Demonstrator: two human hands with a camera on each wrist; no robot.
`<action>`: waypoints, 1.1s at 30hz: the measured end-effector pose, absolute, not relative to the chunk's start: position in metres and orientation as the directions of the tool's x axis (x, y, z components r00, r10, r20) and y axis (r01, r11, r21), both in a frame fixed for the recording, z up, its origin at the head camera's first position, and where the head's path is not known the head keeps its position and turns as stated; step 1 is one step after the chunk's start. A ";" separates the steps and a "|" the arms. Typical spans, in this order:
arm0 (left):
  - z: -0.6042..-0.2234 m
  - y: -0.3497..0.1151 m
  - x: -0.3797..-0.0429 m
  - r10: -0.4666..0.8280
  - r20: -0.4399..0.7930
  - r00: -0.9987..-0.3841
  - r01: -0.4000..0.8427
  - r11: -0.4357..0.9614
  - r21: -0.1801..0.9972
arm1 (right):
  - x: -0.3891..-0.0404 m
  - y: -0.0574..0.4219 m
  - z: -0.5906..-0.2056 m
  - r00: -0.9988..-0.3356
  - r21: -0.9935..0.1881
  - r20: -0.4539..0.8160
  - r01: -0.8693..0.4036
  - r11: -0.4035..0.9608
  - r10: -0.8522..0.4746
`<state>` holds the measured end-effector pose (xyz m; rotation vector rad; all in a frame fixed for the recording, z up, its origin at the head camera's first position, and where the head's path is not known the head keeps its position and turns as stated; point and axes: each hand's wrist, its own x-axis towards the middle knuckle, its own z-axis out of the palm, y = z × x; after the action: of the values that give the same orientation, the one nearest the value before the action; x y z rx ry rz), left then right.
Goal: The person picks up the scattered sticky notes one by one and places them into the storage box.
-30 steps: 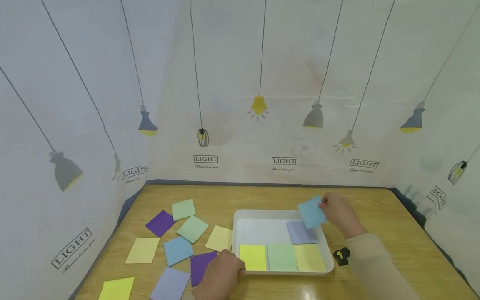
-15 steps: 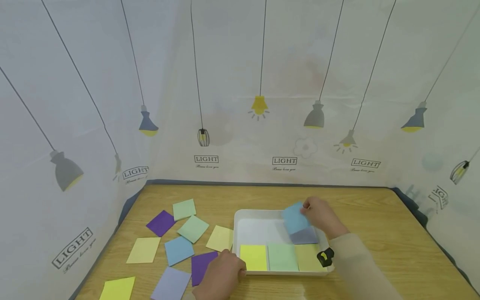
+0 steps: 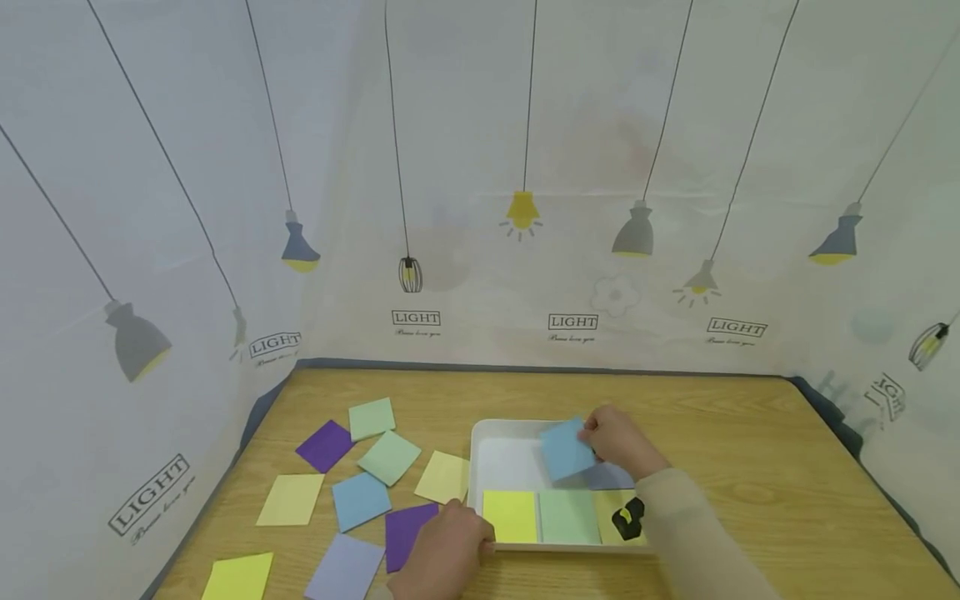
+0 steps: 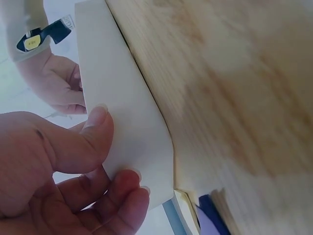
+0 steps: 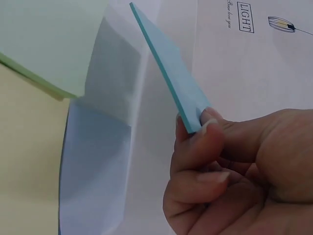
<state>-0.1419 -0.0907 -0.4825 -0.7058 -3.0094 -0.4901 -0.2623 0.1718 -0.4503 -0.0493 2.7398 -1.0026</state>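
Observation:
My right hand (image 3: 618,440) pinches a light blue sticky note pad (image 3: 564,454) by its edge, above the back part of a white tray (image 3: 498,429). In the right wrist view the pad (image 5: 168,73) is tilted between thumb and fingers. Beneath it in the tray lies a lavender pad (image 3: 611,477), partly covered by the hand. The tray's front row holds a bright yellow pad (image 3: 510,517), a mint green pad (image 3: 568,518) and a pale yellow pad (image 3: 609,504). My left hand (image 3: 446,550) grips the tray's front left corner, its thumb on the wall (image 4: 124,98).
Left of the tray, several loose pads lie on the wooden table (image 3: 750,467), among them a purple pad (image 3: 326,446), a blue pad (image 3: 362,502) and a lavender pad (image 3: 345,567). A pale yellow pad (image 3: 442,477) lies against the tray's left side. A printed curtain (image 3: 480,167) surrounds the table.
My right hand has moved left with the light blue pad, from the tray's right rim to over its back middle. The left hand stays at the tray's corner.

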 end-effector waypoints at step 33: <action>-0.475 -0.091 -0.140 0.437 0.070 -0.897 0.436 0.846 0.306 | -0.272 0.153 -0.485 -0.954 -0.548 -0.294 0.121 0.828 -0.056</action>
<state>-0.1403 -0.0914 -0.4754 -0.7138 -3.0207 -0.4993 -0.2722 0.1533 -0.4854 0.0493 2.7112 -0.8414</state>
